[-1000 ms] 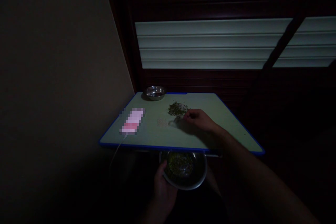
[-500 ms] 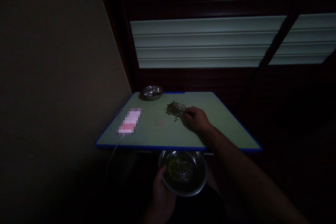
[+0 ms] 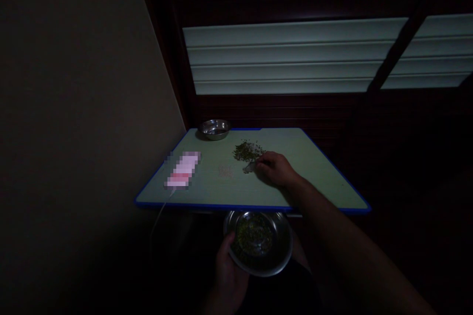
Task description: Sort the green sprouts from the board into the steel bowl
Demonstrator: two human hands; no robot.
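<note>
My left hand [image 3: 229,273] grips the rim of a steel bowl [image 3: 283,253], thumb over the edge, just below the table's front. Small green grains [image 3: 251,236], like mung beans, lie inside the bowl. My right hand [image 3: 275,168] is closed on the handle of what looks like a small pale spoon [image 3: 250,167], its tip low over the tabletop. Just beyond the spoon is a loose pile of green grains [image 3: 246,150], with some whitish bits at its right side. Poor light hides fine detail.
The light-green folding table [image 3: 314,187] has a blue edge. A second steel bowl [image 3: 214,130] stands at its back left. A phone with a blurred screen [image 3: 184,170] lies at left, its cable [image 3: 159,215] hanging down. A wall and dark cabinet doors border the table.
My right hand has drawn the spoon slightly toward me from the pile's right edge, so its tip now shows at the near side. My left hand and the bowl stay nearly still.
</note>
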